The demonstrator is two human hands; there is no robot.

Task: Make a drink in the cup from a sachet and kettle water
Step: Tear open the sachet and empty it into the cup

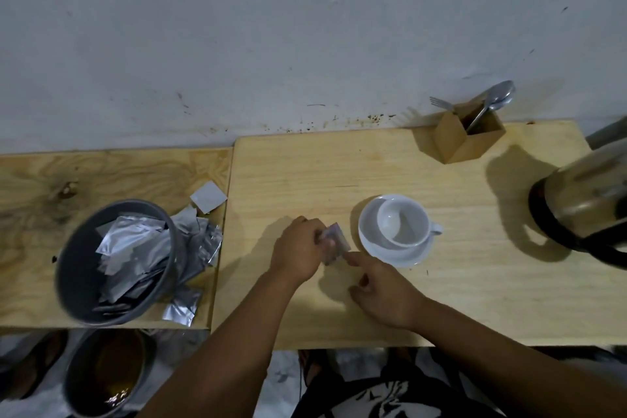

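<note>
A white cup (403,220) stands empty on a white saucer (412,256) in the middle of the right-hand wooden table (339,166). Just left of the saucer my left hand (300,253) grips a small silvery sachet (334,243), held above the table. My right hand (383,292) is close beside it, forefinger stretched out and touching the sachet's lower right corner, the other fingers curled. A metal kettle (583,200) with a black handle stands at the right edge, partly cut off by the frame.
A grey bowl (81,285) on the left table holds several silver sachets, with more spilled beside it (200,241). A cardboard holder (470,139) with spoons and a fork stands at the back right. A bucket of brown liquid (108,373) sits on the floor.
</note>
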